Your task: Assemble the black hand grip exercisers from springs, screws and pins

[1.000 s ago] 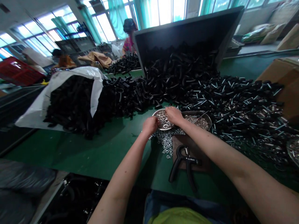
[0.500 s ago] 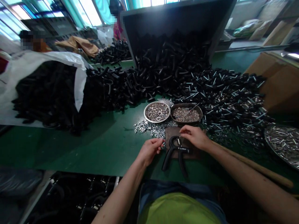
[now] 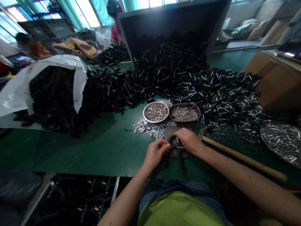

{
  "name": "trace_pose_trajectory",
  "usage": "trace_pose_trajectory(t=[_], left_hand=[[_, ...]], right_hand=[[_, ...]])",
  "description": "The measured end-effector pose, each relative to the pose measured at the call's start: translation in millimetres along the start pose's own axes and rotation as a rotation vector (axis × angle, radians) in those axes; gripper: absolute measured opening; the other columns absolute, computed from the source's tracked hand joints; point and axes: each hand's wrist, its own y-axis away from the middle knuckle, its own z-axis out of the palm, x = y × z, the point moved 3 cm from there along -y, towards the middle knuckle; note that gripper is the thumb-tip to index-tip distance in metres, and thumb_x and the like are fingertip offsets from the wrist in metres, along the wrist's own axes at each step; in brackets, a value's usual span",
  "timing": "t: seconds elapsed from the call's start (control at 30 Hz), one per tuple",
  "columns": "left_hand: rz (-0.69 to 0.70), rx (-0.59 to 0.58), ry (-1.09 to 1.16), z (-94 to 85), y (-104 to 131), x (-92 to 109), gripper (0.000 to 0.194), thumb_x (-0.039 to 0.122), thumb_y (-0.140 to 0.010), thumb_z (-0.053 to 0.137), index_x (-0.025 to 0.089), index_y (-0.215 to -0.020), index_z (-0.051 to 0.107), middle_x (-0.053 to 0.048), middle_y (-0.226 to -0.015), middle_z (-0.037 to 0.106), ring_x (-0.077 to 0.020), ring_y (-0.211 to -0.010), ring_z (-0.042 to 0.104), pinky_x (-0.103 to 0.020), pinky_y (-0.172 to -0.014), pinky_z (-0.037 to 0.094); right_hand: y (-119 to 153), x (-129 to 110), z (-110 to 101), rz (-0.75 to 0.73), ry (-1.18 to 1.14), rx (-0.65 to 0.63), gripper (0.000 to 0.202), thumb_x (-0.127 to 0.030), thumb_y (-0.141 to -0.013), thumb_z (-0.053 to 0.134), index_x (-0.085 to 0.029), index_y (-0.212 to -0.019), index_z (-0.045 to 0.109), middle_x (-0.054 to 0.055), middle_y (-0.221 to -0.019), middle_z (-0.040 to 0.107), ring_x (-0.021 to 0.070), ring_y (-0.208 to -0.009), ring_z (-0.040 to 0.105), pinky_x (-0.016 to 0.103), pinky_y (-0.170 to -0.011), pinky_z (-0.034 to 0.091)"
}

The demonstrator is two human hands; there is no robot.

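A black hand grip strengthener (image 3: 180, 160) with a metal spring lies on a small brown plate (image 3: 169, 131), its two handles toward me. My left hand (image 3: 156, 152) is at its left side, thumb and forefinger pinched together at the edge of the curved top. Whatever small piece the pinch holds is hidden. Over the right side of the curved top, my right hand (image 3: 189, 141) has its fingers curled round the strengthener beside the spring, covering part of it. Loose metal nuts (image 3: 156, 133) are spread just beyond my left hand.
Behind the plate stand a round dish (image 3: 155, 112) and an oval tin (image 3: 185, 114) of small metal parts. A wooden-handled hammer (image 3: 244, 159) lies right. A large tray of metal pins (image 3: 282, 141) is farther right. Black handles (image 3: 152, 78) heap behind; a cardboard box (image 3: 279, 81) stands right.
My left hand has moved right from the nuts to the strengthener's left side. My right hand has moved down onto its top right, now hiding the part near the spring.
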Motion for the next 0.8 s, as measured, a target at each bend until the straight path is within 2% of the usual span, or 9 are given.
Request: trace_pose_trajectory(t=[0.07,0.13,0.23,0.3,0.4,0.53,0.63,0.73,0.8], left_hand=[[0.124,0.013,-0.237,3.9,-2,5,0.014,0.030,-0.081,0.056,0.017,-0.076,0.061,-0.001,-0.069,0.062,-0.0138,-0.064,0.057,-0.025,-0.061,0.044],[0.235,0.028,-0.457,8.3,-4,11,0.011,0.024,-0.083,0.054,0.018,-0.076,0.061,-0.002,-0.075,0.062,-0.0152,-0.071,0.057,-0.026,-0.066,0.043],[0.319,0.013,-0.691,15.9,-8,16,0.009,0.019,-0.084,0.053,0.018,-0.079,0.060,-0.003,-0.082,0.063,-0.0165,-0.080,0.057,-0.026,-0.072,0.042],[0.339,-0.013,-0.831,21.5,-10,18,0.010,0.020,-0.086,0.050,0.018,-0.082,0.059,-0.004,-0.084,0.062,-0.0165,-0.080,0.057,-0.026,-0.072,0.042],[0.398,-0.051,-1.079,29.8,-9,23,0.013,0.020,-0.089,0.046,0.017,-0.087,0.058,-0.005,-0.087,0.061,-0.0170,-0.080,0.056,-0.026,-0.070,0.043],[0.568,-0.155,-1.313,37.6,-2,24,0.016,0.015,-0.089,0.044,0.017,-0.091,0.059,-0.006,-0.090,0.061,-0.0181,-0.083,0.055,-0.026,-0.068,0.043],[0.582,-0.075,-1.262,33.3,-1,18,0.016,0.023,-0.090,0.046,0.020,-0.090,0.062,-0.004,-0.086,0.061,-0.0165,-0.080,0.054,-0.025,-0.067,0.042],[0.560,0.001,-1.184,29.0,0,11,0.021,0.029,-0.091,0.044,0.022,-0.087,0.063,-0.002,-0.085,0.061,-0.0149,-0.079,0.054,-0.024,-0.067,0.040],[0.554,0.012,-1.164,28.7,0,8,0.023,0.028,-0.092,0.043,0.022,-0.085,0.063,-0.003,-0.085,0.060,-0.0147,-0.079,0.053,-0.024,-0.067,0.040]], right_hand=[[13,12,-9,0.051,-0.030,0.047,0.023,-0.017,-0.086,0.047,-0.018,-0.108,0.056,0.009,-0.102,0.060,0.0206,-0.097,0.051,0.033,-0.082,0.043],[35,28,-20,0.142,0.023,0.064,0.024,-0.020,-0.085,0.050,-0.019,-0.109,0.055,0.009,-0.107,0.058,0.0221,-0.100,0.051,0.035,-0.083,0.043],[81,54,-31,0.337,0.196,-0.003,0.016,-0.031,-0.082,0.056,-0.019,-0.093,0.057,0.010,-0.096,0.056,0.0247,-0.090,0.053,0.036,-0.073,0.044],[109,68,-31,0.436,0.325,-0.044,0.019,-0.036,-0.080,0.058,-0.018,-0.086,0.056,0.011,-0.089,0.056,0.0257,-0.083,0.053,0.036,-0.066,0.042],[134,80,-25,0.507,0.469,-0.046,0.018,-0.034,-0.083,0.054,-0.016,-0.087,0.054,0.010,-0.085,0.057,0.0262,-0.081,0.054,0.035,-0.064,0.041],[131,74,-26,0.512,0.492,-0.024,0.020,-0.030,-0.090,0.043,-0.015,-0.092,0.056,0.010,-0.083,0.062,0.0252,-0.076,0.058,0.036,-0.062,0.041],[112,55,-41,0.514,0.320,0.077,0.028,-0.030,-0.093,0.036,-0.020,-0.113,0.054,0.007,-0.101,0.066,0.0232,-0.082,0.063,0.034,-0.064,0.046],[90,31,-49,0.452,0.031,0.228,0.038,-0.026,-0.094,0.032,-0.026,-0.131,0.041,0.003,-0.124,0.059,0.0192,-0.102,0.061,0.032,-0.080,0.049],[77,20,-45,0.403,-0.052,0.209,0.041,-0.025,-0.094,0.032,-0.026,-0.134,0.040,0.004,-0.126,0.058,0.0191,-0.104,0.061,0.032,-0.084,0.049]])
